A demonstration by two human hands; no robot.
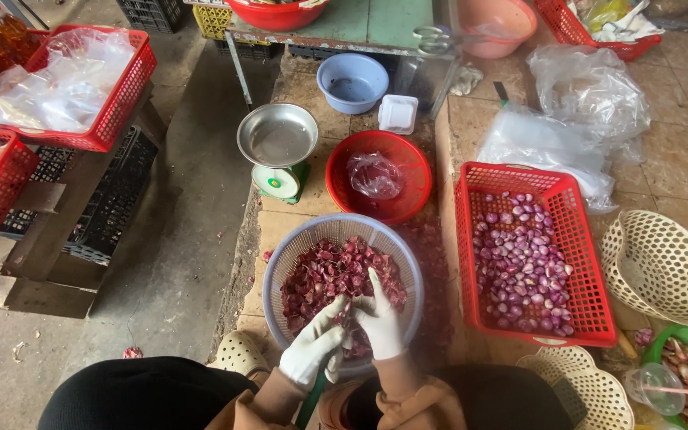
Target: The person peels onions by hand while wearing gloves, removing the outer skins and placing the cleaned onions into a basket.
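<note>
Our gloved left hand (312, 350) and right hand (382, 318) pinch a small shallot (349, 312) above the skin-filled basket (296, 247); we judge it light, firm, slippery.

Ahead of the hands, a red round basin (379, 177) holds a crumpled clear bag (374, 175). Just left of it stands a green kitchen scale (279, 151) with a bare metal pan. Farther ahead sit a blue bowl (352, 81) and a small white tray (398, 113), near the leg of a green table (376, 24). To the right of the hands, a red rectangular basket (524, 259) holds peeled purple shallots (521, 271); beyond it lie clear plastic bags (567, 119). Two cream woven baskets (662, 267) rest further right. Far to the left, a red crate (81, 87) holds plastic sheets.
</note>
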